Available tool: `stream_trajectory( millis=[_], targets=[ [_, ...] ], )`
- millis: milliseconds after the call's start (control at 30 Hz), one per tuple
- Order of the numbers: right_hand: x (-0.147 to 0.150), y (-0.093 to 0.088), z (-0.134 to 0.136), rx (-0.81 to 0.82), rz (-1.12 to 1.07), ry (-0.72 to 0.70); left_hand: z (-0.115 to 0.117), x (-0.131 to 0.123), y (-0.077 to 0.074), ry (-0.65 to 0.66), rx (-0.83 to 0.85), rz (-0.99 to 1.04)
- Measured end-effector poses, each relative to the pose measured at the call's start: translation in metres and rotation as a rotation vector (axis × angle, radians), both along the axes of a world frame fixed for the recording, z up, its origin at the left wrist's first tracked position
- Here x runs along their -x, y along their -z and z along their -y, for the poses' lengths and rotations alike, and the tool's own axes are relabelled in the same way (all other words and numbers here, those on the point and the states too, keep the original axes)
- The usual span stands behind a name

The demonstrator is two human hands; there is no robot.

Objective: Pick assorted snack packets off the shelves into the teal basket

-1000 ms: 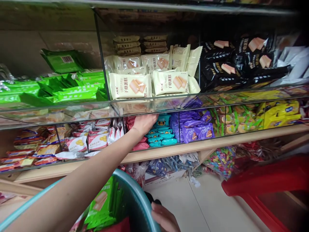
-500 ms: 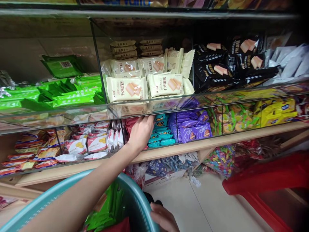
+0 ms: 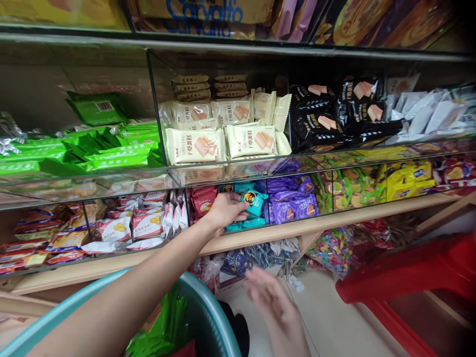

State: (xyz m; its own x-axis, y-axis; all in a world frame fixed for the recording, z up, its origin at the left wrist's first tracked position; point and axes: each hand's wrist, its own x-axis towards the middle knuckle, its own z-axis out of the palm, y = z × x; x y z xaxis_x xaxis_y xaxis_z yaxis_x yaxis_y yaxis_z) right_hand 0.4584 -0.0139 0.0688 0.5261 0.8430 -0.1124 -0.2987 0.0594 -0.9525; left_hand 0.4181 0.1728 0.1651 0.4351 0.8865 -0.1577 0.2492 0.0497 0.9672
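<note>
Pinches with the left hand (image 3: 225, 212) the left edge of a teal packet (image 3: 256, 202) at the lower shelf (image 3: 297, 226), between red packets (image 3: 203, 201) and purple packets (image 3: 293, 206); holds the right hand (image 3: 273, 305), blurred and loosely spread, just right of the basket (image 3: 218, 317).

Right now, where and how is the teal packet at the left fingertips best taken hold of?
Probably pinch the teal packet by its left edge, from the front left: its printed face looks outward, the left hand overlaps that edge, and purple packets lie close right.
</note>
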Motion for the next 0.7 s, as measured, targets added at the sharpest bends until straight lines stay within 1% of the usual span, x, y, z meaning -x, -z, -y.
stream_trajectory(
  millis=[67,100,167,233,333,367,400,433,467,500,533,567,600,633,700],
  targets=[
    [-0.021,-0.011,-0.024,-0.028,-0.003,0.026,0.015,0.003,0.0,0.015,0.154,0.098],
    [-0.03,-0.017,-0.037,-0.05,-0.011,0.017,0.023,0.005,0.0,0.034,0.214,0.131],
    [-0.042,-0.028,-0.06,-0.106,-0.005,0.022,0.036,0.009,0.0,0.079,0.293,0.168],
    [-0.048,-0.035,-0.076,-0.153,0.059,0.068,0.045,0.014,0.0,0.12,0.309,0.17],
    [-0.052,-0.042,-0.087,-0.196,0.233,0.093,0.045,0.022,-0.002,0.165,0.239,0.11],
    [-0.053,-0.044,-0.088,-0.209,0.307,0.09,0.042,0.025,-0.003,0.175,0.157,0.066],
    [-0.055,-0.046,-0.088,-0.218,0.401,0.09,0.038,0.029,-0.005,0.183,0.034,0.0],
    [-0.058,-0.048,-0.089,-0.217,0.519,0.095,0.032,0.032,-0.007,0.182,-0.149,-0.086],
    [-0.06,-0.052,-0.09,-0.206,0.663,0.098,0.025,0.035,-0.009,0.218,-0.52,-0.29],
    [-0.062,-0.055,-0.092,-0.188,0.826,0.089,0.018,0.038,-0.01,0.255,-0.843,-0.509],
    [-0.064,-0.06,-0.094,-0.165,0.996,0.065,0.01,0.041,-0.011,0.293,-1.109,-0.701],
    [-0.064,-0.064,-0.098,-0.138,1.162,0.026,0.004,0.044,-0.01,0.329,-1.303,-0.87],
    [-0.065,-0.069,-0.102,-0.109,1.314,-0.02,-0.003,0.047,-0.009,0.359,-1.41,-1.003],
    [-0.064,-0.074,-0.108,-0.073,1.453,-0.064,-0.007,0.05,-0.008,0.387,-1.461,-1.105],
    [-0.063,-0.081,-0.121,0.012,1.686,-0.127,-0.014,0.055,-0.007,0.429,-1.476,-1.22]
  ],
)
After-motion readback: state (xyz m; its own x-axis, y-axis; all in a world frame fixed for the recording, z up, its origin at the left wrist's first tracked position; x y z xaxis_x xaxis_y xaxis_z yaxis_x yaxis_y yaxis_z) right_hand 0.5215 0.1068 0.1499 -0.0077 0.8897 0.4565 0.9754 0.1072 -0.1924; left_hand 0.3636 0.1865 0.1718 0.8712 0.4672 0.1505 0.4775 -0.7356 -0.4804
